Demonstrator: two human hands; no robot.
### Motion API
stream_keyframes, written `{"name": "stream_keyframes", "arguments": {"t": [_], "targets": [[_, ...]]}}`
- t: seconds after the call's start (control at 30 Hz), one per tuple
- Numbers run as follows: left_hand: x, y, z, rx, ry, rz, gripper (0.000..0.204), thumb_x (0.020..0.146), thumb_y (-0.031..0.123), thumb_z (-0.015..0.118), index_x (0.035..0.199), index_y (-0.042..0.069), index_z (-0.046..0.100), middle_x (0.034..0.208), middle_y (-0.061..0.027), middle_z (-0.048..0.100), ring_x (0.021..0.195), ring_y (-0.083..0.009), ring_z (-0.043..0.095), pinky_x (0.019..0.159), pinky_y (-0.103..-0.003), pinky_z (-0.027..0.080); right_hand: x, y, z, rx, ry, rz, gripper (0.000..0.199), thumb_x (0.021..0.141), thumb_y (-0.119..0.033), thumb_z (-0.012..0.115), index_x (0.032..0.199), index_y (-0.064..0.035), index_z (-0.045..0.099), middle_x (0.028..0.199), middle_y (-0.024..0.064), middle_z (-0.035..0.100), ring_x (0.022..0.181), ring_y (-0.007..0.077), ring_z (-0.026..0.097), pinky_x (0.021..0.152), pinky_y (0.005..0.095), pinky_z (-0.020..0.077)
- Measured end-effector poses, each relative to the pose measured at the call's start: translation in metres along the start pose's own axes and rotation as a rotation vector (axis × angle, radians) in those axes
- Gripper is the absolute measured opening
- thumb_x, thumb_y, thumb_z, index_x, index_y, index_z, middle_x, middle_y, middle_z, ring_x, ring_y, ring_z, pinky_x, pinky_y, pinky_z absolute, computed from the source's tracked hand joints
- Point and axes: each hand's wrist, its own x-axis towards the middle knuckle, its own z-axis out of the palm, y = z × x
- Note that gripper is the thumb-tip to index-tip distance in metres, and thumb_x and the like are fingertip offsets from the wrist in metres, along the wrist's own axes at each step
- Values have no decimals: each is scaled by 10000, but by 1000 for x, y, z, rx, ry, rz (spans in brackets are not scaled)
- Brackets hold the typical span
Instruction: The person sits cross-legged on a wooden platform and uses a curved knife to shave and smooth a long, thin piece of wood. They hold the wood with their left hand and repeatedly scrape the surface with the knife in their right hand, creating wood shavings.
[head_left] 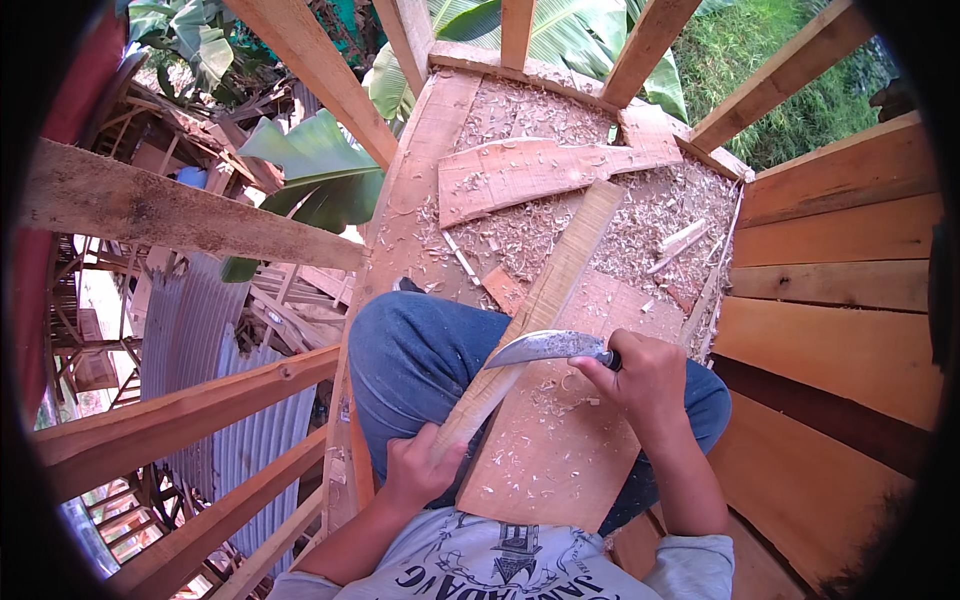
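Note:
My left hand [418, 468] is closed around the near end of a long wooden strip [562, 262], which slants away from me to the upper right. In my right hand [645, 378] is the dark handle of a curved knife [540, 347]. Its blade lies across the strip near the middle, pointing left. A wide flat board [550, 450] rests between my legs beneath the strip, with a few shavings on it. Where the blade's edge meets the wood is hard to make out.
Curled shavings [520, 110] cover the floor. Ahead lies a shaped plank [530, 175], with a small wood block [503, 290] nearer me. Rails [190, 205] and posts stand at the left and front; a plank wall [830, 290] is close on the right.

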Motion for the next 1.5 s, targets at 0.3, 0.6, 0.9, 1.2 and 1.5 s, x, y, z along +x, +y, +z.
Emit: {"name": "stream_keyframes", "arguments": {"t": [0.3, 0.6, 0.9, 1.2, 1.5], "targets": [[4, 6, 1, -52, 20, -40, 346, 878, 297, 657, 728, 11, 535, 544, -183, 558, 505, -351, 621, 449, -387, 471, 23, 15, 17, -83, 155, -61, 625, 672, -643, 708, 543, -83, 462, 469, 63, 466, 429, 234, 523, 424, 356, 398], [3, 4, 3, -70, 38, -46, 362, 870, 309, 670, 715, 19, 520, 533, -181, 545, 499, -367, 602, 437, -399, 454, 26, 17, 23, 7, 196, 177, 625, 771, -604, 664, 609, -11, 550, 506, 110, 522, 463, 280, 531, 486, 388, 416], [-1, 0, 6, -52, 39, -28, 393, 871, 345, 661, 704, 23, 510, 512, -179, 522, 484, -363, 595, 420, -400, 440, 7, 21, -26, 118, 136, 375, 508, 823, -483, 667, 681, 4, 643, 530, 150, 561, 498, 323, 575, 505, 397, 424], [0, 1, 8, -58, 98, 16, 391, 884, 340, 655, 713, 25, 499, 500, -176, 519, 465, -362, 590, 406, -398, 435, 21, -8, 11, -84, 130, -53, 620, 673, -650, 708, 544, -83, 496, 456, 67, 468, 423, 243, 536, 425, 354, 407], [-4, 5, 4, 41, 64, 34, 399, 878, 361, 654, 704, 41, 492, 498, -152, 532, 447, -335, 585, 398, -387, 430, 56, 84, -7, 176, 344, 601, 692, 832, -622, 598, 629, 40, 576, 482, 134, 505, 456, 247, 503, 495, 407, 382]]}}
